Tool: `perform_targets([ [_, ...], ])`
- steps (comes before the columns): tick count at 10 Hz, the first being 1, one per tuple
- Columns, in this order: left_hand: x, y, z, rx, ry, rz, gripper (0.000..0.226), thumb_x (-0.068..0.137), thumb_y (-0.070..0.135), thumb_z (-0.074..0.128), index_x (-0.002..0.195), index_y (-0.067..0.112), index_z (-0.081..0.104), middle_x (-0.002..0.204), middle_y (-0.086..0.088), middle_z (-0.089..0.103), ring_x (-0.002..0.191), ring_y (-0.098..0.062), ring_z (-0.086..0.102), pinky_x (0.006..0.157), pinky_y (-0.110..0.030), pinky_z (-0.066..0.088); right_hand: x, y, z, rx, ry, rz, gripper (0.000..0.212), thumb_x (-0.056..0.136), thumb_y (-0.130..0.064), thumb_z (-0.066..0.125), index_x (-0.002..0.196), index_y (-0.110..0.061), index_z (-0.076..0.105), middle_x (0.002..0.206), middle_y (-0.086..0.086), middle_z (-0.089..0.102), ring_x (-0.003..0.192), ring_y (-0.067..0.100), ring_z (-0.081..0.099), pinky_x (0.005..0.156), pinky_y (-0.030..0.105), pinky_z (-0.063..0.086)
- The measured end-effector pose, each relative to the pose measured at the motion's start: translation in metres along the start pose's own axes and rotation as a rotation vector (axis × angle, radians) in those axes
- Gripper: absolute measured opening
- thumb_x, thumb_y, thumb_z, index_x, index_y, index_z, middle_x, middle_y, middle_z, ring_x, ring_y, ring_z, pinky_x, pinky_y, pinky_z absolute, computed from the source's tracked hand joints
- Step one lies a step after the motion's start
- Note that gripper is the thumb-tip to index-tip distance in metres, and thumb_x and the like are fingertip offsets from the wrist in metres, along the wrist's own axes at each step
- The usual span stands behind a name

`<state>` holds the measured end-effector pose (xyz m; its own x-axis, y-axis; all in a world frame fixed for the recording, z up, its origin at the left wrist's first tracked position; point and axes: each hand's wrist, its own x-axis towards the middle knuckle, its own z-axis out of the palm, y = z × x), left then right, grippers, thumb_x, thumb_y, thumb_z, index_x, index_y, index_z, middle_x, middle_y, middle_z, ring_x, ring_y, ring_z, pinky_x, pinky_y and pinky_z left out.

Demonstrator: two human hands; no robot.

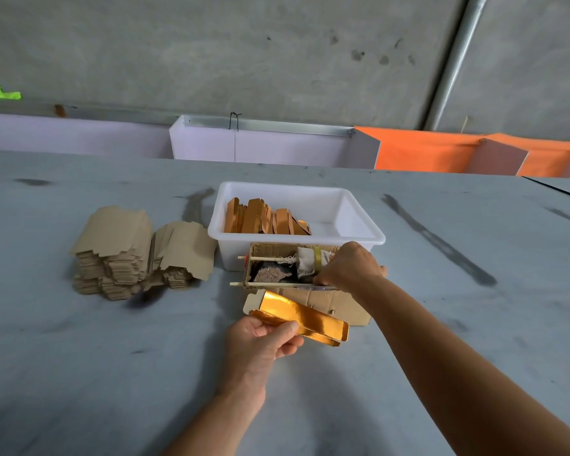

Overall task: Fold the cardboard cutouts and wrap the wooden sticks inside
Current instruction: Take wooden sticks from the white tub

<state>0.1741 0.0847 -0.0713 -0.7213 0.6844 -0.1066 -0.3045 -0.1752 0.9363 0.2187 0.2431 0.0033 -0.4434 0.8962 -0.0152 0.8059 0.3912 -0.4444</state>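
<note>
My left hand (pixel 265 340) pinches the left end of a folded gold-foil cardboard cutout (pixel 306 319), held just above the table. My right hand (pixel 351 268) reaches into a small open cardboard box (pixel 329 301) and its fingers curl round a thin wooden stick (pixel 267 284) that lies along the box's front edge and pokes out to the left. A second stick (pixel 264 258) lies along the back of the box, beside cloth scraps and a yellow tape roll (pixel 317 256). Two stacks of flat brown cutouts (pixel 119 248) sit at the left.
A white plastic tub (pixel 352 215) behind the box holds several finished gold wraps (pixel 264 218) standing on end. The grey table (pixel 112 357) stretches all around. White and orange partitions (pixel 425 153) line the table's far edge against a concrete wall.
</note>
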Motion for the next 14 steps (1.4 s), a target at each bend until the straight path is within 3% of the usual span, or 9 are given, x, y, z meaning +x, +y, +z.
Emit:
perform_targets([
  [1,0.0,0.001,0.001,0.004,0.005,-0.006,0.009,0.077,-0.005,0.069,0.077,0.003,0.066,0.068,-0.012,0.071,0.057,-0.022,0.068,0.052,-0.024,0.054,0.001,-0.001,-0.002,0.075,-0.033,0.025,0.036,0.071,-0.026,0.079,0.092,-0.016,0.052,0.075,-0.001,0.051,0.086,0.017,0.056,0.09,0.037,0.046],
  [2,0.0,0.001,0.002,0.012,0.009,-0.008,0.009,0.078,-0.005,0.068,0.076,0.003,0.066,0.066,-0.011,0.071,0.055,-0.021,0.068,0.052,-0.024,0.055,0.0,-0.004,-0.009,0.214,-0.105,0.066,0.04,0.068,-0.02,0.082,0.092,-0.014,0.051,0.08,0.002,0.053,0.084,0.017,0.057,0.079,0.033,0.052],
  [3,0.0,0.0,0.004,0.012,0.011,-0.006,0.009,0.078,-0.006,0.068,0.076,0.003,0.065,0.064,-0.01,0.07,0.054,-0.02,0.067,0.052,-0.023,0.054,-0.003,-0.008,-0.018,0.242,-0.173,0.094,0.037,0.07,-0.013,0.08,0.093,-0.011,0.051,0.079,0.002,0.051,0.068,0.011,0.048,0.058,0.021,0.043],
  [7,0.005,-0.001,0.013,-0.011,0.058,0.009,0.011,0.078,-0.007,0.068,0.077,0.004,0.065,0.064,-0.005,0.072,0.057,-0.017,0.069,0.054,-0.021,0.055,-0.004,-0.002,-0.028,0.46,-0.194,0.053,0.033,0.073,0.006,0.068,0.106,0.005,0.066,0.108,0.021,0.066,0.082,0.02,0.059,0.074,0.027,0.052],
  [8,0.007,-0.002,0.017,-0.001,0.076,0.019,0.014,0.077,-0.008,0.069,0.073,0.005,0.064,0.061,-0.001,0.07,0.06,-0.015,0.067,0.06,-0.021,0.057,-0.008,0.001,-0.029,0.543,-0.174,0.058,0.028,0.074,0.007,0.066,0.102,0.005,0.067,0.099,0.018,0.068,0.067,0.014,0.058,0.055,0.017,0.047],
  [9,0.006,-0.001,0.021,0.016,0.082,0.024,0.017,0.076,-0.008,0.069,0.07,0.007,0.064,0.058,0.002,0.069,0.058,-0.01,0.066,0.065,-0.02,0.055,-0.011,-0.001,-0.028,0.575,-0.12,0.054,0.023,0.074,0.005,0.07,0.097,0.0,0.069,0.096,0.016,0.069,0.065,0.013,0.059,0.053,0.018,0.05],
  [10,0.006,-0.002,0.021,-0.015,0.069,0.025,0.018,0.076,-0.01,0.068,0.069,0.007,0.065,0.059,0.001,0.07,0.056,-0.008,0.066,0.066,-0.021,0.056,-0.015,-0.002,-0.023,0.489,0.001,0.079,0.028,0.07,0.0,0.077,0.096,-0.003,0.069,0.091,0.013,0.069,0.081,0.023,0.066,0.072,0.031,0.057],
  [12,0.007,-0.005,0.021,-0.085,0.073,0.025,0.016,0.077,-0.011,0.067,0.076,0.005,0.066,0.066,-0.001,0.073,0.063,-0.011,0.07,0.065,-0.021,0.058,-0.027,0.003,-0.014,0.552,0.132,0.093,0.017,0.069,0.0,0.075,0.067,-0.013,0.063,0.068,0.002,0.062,0.073,0.023,0.062,0.064,0.032,0.053],
  [14,0.009,-0.008,0.018,-0.135,0.06,-0.015,0.015,0.076,-0.007,0.069,0.083,0.005,0.064,0.073,-0.002,0.074,0.072,-0.016,0.072,0.062,-0.02,0.057,-0.052,0.008,-0.008,0.62,0.219,0.064,0.011,0.066,-0.003,0.073,0.068,-0.011,0.066,0.067,0.003,0.065,0.068,0.022,0.061,0.06,0.034,0.051],
])
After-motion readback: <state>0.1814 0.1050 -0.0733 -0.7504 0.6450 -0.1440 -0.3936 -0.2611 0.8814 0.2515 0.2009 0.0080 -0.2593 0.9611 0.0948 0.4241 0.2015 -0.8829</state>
